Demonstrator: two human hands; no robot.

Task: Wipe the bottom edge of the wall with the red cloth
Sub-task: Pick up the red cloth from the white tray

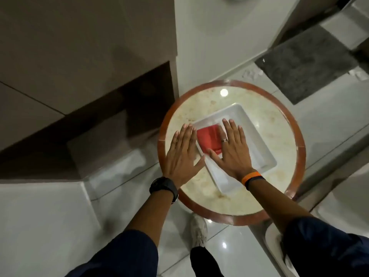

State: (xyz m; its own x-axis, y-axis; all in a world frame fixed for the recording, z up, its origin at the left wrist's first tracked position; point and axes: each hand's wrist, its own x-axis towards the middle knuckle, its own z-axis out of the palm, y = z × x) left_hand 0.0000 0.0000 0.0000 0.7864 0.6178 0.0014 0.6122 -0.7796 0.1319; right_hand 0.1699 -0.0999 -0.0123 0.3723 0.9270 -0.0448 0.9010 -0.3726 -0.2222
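Note:
A folded red cloth (207, 138) lies in a white rectangular tray (253, 140) on a small round marble-topped table (219, 104) with a reddish-brown rim. My left hand (182, 156) is held flat, fingers spread, over the tray's left edge, just left of the cloth. My right hand (232, 150), a ring on one finger, is held flat over the tray, covering the cloth's right side. Neither hand grips anything. The white wall (209, 41) rises behind the table; its bottom edge (235, 69) meets the floor just beyond the table.
A brown cabinet (69, 47) with a dark recess fills the upper left. A grey mat (311, 64) lies on the glossy white floor tiles at upper right. My shoe (197, 230) stands beneath the table's near rim.

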